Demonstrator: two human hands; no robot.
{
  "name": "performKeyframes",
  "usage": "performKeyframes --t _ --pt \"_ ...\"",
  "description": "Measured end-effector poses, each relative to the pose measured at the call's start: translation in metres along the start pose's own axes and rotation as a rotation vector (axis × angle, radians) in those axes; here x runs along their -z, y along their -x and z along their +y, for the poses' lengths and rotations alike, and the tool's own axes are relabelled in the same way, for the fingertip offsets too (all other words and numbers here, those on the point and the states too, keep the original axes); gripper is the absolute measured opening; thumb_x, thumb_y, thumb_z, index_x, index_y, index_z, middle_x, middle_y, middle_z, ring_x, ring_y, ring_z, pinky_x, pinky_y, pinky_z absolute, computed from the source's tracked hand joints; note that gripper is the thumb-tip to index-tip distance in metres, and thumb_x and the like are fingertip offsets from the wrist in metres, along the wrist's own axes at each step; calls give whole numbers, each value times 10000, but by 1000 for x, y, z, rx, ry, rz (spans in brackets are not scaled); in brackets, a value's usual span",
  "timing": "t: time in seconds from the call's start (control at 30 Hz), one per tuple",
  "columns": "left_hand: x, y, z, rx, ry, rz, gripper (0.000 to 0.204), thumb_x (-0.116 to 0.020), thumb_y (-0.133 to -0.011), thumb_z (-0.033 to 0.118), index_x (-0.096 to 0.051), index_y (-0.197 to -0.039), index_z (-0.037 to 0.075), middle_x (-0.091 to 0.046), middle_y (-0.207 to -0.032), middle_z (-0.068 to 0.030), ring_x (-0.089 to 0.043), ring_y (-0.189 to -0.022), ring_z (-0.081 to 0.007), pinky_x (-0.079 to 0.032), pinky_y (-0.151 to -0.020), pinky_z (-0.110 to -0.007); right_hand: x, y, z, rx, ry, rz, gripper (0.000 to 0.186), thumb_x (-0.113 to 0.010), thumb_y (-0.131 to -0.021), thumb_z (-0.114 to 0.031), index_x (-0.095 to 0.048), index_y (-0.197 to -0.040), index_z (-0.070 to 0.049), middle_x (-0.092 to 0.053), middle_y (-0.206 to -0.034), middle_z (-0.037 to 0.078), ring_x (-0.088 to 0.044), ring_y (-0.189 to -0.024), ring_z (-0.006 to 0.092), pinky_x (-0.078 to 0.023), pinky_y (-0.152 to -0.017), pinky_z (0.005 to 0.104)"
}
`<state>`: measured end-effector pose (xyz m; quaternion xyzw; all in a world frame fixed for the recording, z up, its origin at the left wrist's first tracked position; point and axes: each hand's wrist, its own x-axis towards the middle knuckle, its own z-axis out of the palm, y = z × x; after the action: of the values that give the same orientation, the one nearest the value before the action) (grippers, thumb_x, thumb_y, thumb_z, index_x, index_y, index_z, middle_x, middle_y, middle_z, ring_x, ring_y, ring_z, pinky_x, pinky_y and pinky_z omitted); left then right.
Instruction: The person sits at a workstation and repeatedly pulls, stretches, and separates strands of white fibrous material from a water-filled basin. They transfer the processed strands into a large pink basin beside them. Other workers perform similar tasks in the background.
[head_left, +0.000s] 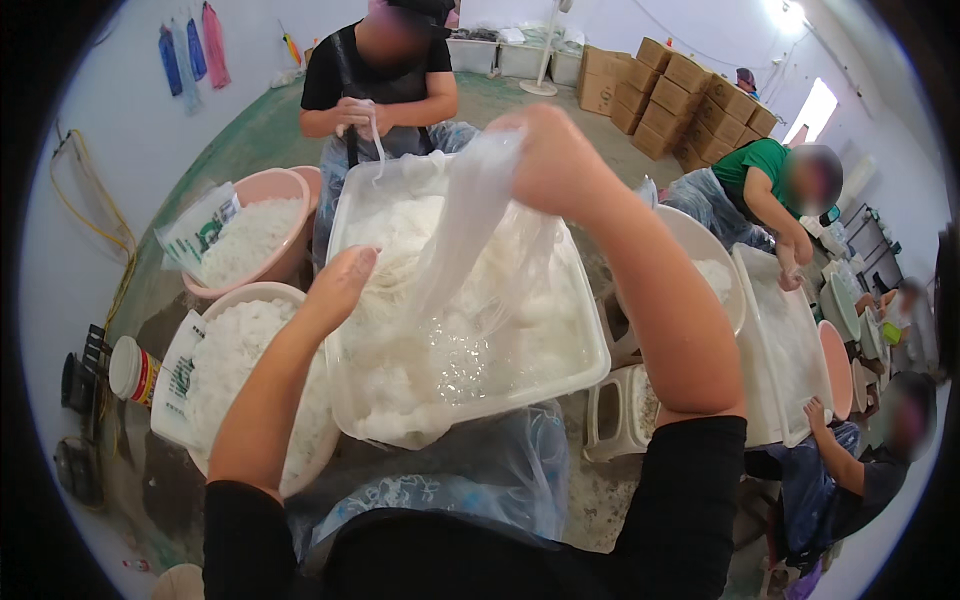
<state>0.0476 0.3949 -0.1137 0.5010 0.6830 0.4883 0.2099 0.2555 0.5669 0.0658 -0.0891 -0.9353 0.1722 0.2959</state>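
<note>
Just above the white tray (598,340), the person's right hand (545,160) is holding up wet white strands (470,210), its grip pinching their top while the lower ends are hanging down into the tray. The left hand (345,285) is hovering near the tray's left side, though I can't tell whether its grip is holding anything. Opposite, a co-worker (420,95) is standing by the tray.
</note>
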Motion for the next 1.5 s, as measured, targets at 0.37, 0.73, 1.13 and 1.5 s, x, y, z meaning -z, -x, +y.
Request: performKeyframes --t 0.37,0.73,1.13,1.5 --pt "-108 -7 78 653 1262 -563 502 -467 -939 432 -497 -1191 -1 -623 -967 -131 -608 -867 -259 -496 -775 -372 -86 63 -55 375 340 -296 176 -662 -515 -263 -616 -600 -117 -595 -578 83 -597 -538 291 -465 -521 385" --pt "-11 -55 110 422 637 -383 215 -635 -856 229 -586 -931 33 -402 -583 65 -349 -486 -35 -274 -443 -210 -151 160 25 285 -268 -181 367 -679 -690 -130 -607 -1048 -83 -596 -1080 163 -523 -1117 285 -414 -944 380" --pt "23 22 211 252 388 -414 139 -683 -772 83 -641 -871 -6 -507 -577 17 -358 -419 -39 -258 -385 -191 -164 102 44 -35 -269 147 936 -794 -622 -323 -317 -1363 -8 -405 -1355 204 -313 -1327 329 -178 -1125 445" --pt "71 30 205 -50 713 -474 203 -558 -867 148 -608 -844 -47 -390 -487 51 -326 -384 -34 -284 -377 -205 -172 47 91 -751 -975 -119 149 -574 -723 13 -634 -860 9 -633 -683 84 -594 -537 173 -481 -469 331"
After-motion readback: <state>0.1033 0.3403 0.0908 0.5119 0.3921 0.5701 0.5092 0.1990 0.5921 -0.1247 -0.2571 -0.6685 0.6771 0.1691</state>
